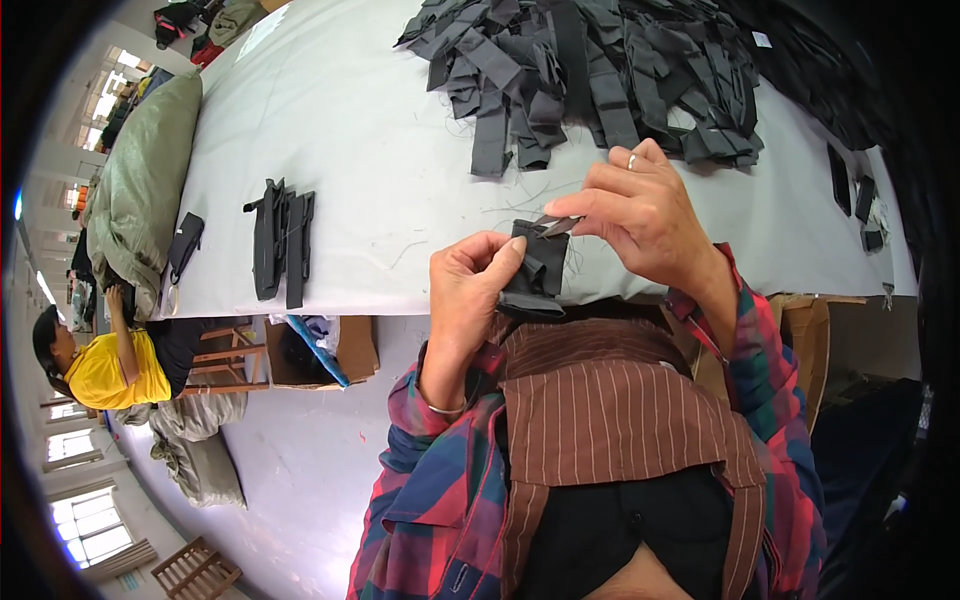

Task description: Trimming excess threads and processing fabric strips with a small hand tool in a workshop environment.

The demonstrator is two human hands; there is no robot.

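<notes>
At the near edge of the table, my left hand (466, 282) pinches a dark grey folded fabric piece (542, 272) between thumb and fingers. My right hand (645, 215), with a ring on one finger, is closed around small metal thread snips (557, 227). The snips' tips lie at the upper edge of the fabric piece, close to my left thumb. Whether a thread sits between the blades is too small to tell. Beyond my hands spreads a large heap of dark grey fabric strips (600, 85) with loose threads around it.
On the left of the white-covered table (370, 160) lies a small stack of strips (268, 240), with a dark strip (185, 243) farther left. A bulging sack (150, 170) lines that edge. A cardboard box (356, 350) stands below, near a person in yellow (125, 372). Black cloth (820, 65) covers the far right.
</notes>
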